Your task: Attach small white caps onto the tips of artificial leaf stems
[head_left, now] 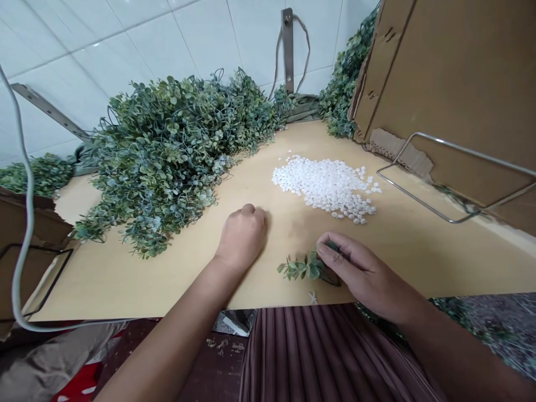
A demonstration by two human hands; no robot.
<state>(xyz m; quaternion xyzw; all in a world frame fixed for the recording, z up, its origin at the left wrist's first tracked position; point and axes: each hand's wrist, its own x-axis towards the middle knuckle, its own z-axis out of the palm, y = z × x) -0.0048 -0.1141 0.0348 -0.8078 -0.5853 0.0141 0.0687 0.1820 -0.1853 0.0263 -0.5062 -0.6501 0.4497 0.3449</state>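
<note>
My right hand (355, 265) pinches a small artificial leaf sprig (301, 268) low over the front of the table. Green leaves point left out of its fingers, and a dark stem shows under the palm. Closed in a fist, my left hand (245, 231) rests knuckles-up on the tabletop, left of the sprig. Whatever it may hold is hidden. Beyond both hands lies a spread of small white plastic pieces (322, 178). One white star-shaped bit (312, 297) sits by the front edge, just below the sprig.
A large heap of artificial greenery (167, 139) covers the table's left and back. Cardboard boxes (452, 84) stand at the right and far left (29, 240). A metal wire frame (438, 212) juts in from the right. A white cable (25, 234) hangs at the left.
</note>
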